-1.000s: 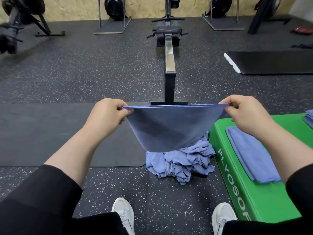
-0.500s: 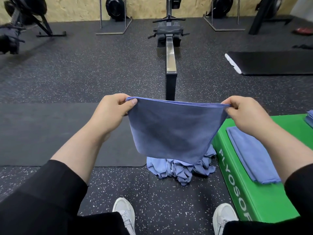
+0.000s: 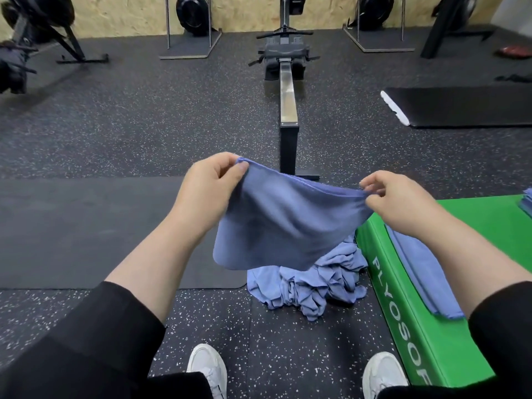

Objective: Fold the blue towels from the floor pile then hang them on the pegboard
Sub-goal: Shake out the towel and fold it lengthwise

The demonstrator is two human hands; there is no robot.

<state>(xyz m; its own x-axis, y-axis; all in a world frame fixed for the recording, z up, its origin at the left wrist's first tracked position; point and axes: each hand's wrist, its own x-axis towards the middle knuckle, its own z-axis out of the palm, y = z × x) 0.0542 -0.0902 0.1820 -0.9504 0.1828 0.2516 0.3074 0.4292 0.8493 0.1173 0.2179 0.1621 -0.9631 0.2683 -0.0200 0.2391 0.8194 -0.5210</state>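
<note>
I hold a blue towel (image 3: pixel 285 223) in the air by its top edge. My left hand (image 3: pixel 207 185) pinches its left corner and my right hand (image 3: pixel 400 203) pinches its right corner. The towel sags between them and hangs doubled over. Under it, a crumpled pile of blue towels (image 3: pixel 313 286) lies on the floor. A folded blue towel (image 3: pixel 417 272) rests flat on the green plyo box (image 3: pixel 431 349) at my right. Another blue towel (image 3: pixel 527 203) shows at the box's far right edge. No pegboard is in view.
A rowing machine (image 3: pixel 288 90) runs straight ahead from the pile. A black mat (image 3: pixel 86 231) lies on the floor at my left, another black mat (image 3: pixel 466 106) far right. Exercise bikes (image 3: pixel 31 44) stand along the back wall. My white shoes (image 3: pixel 207 367) are at the bottom.
My hands have come closer together, so the towel's top edge went from taut to sagging. My left hand rose slightly and my right hand dropped a little.
</note>
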